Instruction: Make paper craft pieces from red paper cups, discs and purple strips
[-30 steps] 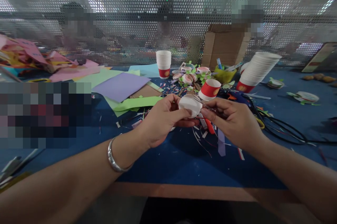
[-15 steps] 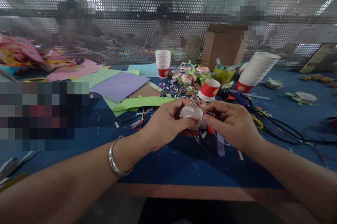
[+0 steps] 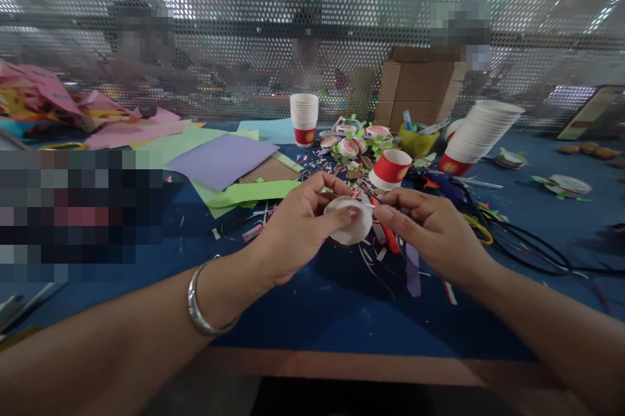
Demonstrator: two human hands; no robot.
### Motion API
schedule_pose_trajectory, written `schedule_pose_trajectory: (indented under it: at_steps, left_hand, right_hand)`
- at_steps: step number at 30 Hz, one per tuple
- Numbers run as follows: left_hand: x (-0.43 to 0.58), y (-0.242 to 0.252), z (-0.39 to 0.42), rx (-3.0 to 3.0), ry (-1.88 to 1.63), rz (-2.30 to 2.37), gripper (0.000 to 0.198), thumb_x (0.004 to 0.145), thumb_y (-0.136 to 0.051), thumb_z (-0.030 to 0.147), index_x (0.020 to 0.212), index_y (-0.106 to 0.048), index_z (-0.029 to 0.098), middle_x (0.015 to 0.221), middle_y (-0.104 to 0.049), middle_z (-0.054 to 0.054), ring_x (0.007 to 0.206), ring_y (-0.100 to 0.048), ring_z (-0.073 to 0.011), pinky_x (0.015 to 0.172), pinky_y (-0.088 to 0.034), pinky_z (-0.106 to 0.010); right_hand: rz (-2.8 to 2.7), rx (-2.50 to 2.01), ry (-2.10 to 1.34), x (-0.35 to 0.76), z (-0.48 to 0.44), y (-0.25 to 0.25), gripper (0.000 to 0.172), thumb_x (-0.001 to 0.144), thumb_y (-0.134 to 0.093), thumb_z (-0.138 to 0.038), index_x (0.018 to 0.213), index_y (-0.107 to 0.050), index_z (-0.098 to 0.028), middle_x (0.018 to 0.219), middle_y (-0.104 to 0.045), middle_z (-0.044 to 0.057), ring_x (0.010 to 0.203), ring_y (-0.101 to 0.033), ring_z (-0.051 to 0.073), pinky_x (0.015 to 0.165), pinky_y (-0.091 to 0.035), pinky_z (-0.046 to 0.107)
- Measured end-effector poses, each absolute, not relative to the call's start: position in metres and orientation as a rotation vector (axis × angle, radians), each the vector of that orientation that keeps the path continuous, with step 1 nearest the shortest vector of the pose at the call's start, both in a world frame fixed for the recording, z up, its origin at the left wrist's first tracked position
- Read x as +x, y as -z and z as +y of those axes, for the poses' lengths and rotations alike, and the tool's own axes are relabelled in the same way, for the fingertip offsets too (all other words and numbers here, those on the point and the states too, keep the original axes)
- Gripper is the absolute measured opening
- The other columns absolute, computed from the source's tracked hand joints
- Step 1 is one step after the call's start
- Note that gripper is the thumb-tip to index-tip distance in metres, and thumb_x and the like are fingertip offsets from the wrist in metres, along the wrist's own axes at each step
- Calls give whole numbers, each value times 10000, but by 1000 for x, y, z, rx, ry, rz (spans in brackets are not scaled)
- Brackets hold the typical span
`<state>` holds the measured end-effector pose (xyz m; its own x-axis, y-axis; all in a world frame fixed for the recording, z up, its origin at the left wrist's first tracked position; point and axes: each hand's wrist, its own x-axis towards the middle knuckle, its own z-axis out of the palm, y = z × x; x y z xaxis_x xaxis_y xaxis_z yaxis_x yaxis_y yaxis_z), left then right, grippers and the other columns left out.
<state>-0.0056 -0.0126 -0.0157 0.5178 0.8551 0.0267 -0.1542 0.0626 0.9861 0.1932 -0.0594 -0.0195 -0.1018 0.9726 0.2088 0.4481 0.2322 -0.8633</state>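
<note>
My left hand (image 3: 305, 230) holds a small round white paper cup bottom (image 3: 359, 228) over the table, the thumb lying across its face and the fingers behind it. Close on the right, my right hand (image 3: 430, 227) pinches a thin metal tool (image 3: 375, 197), mostly hidden by the fingers; its exact kind does not show. The tool's end and a small white bit of paper are at the disc's upper right edge. Just beyond the hands stands a cut red and white paper cup (image 3: 390, 168).
Paper scraps (image 3: 312, 168) litter the blue table (image 3: 303, 318). Behind are a cup stack (image 3: 303, 118), a leaning cup stack (image 3: 481, 136) and several paper turtles (image 3: 351, 142). Purple paper (image 3: 222, 159) lies left, black cable (image 3: 527, 247) right. A cardboard box (image 3: 420, 90) stands behind.
The left hand has moved slightly left with the white disc and tilted it. The right hand's metal tool now shows less. The view has shifted a little.
</note>
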Motion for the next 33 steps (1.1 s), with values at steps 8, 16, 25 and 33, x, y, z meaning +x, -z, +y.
schedule_pose_trajectory:
  at_steps: [8, 16, 25, 33]
  left_hand:
    - [-10, 13, -14, 1493, -926, 749, 308, 843, -769, 281, 969, -495, 221, 753, -671, 45, 631, -659, -124, 501, -579, -213]
    - [-9, 12, -16, 1542, -978, 692, 350, 831, -800, 293, 940, -475, 222, 713, -654, 64, 573, -648, -106, 500, -576, -206]
    - [-9, 6, -20, 1537, -909, 772, 394, 812, -820, 343, 956, -472, 230, 738, -671, 44, 606, -676, -136, 523, -601, -241]
    - [-9, 3, -23, 1504, -881, 753, 383, 818, -818, 314, 945, -469, 219, 706, -666, 57, 606, -685, -132, 520, -611, -234]
  right_hand:
    - [-1745, -1421, -724, 195, -61, 18, 425, 956, -570, -613, 869, -686, -214, 709, -630, 5, 571, -512, 125, 501, -395, 254]
    - [-1787, -1422, -609, 201, -66, 15, 388, 954, -608, -570, 881, -705, -202, 746, -680, 15, 597, -535, 122, 518, -405, 248]
    - [-1854, -1426, -549, 203, -67, 12, 368, 976, -593, -536, 834, -699, -213, 717, -665, 21, 630, -559, 141, 525, -408, 260]
    - [-1869, -1404, -539, 203, -68, 11, 369, 972, -599, -528, 813, -692, -208, 690, -623, 1, 604, -522, 128, 529, -382, 267]
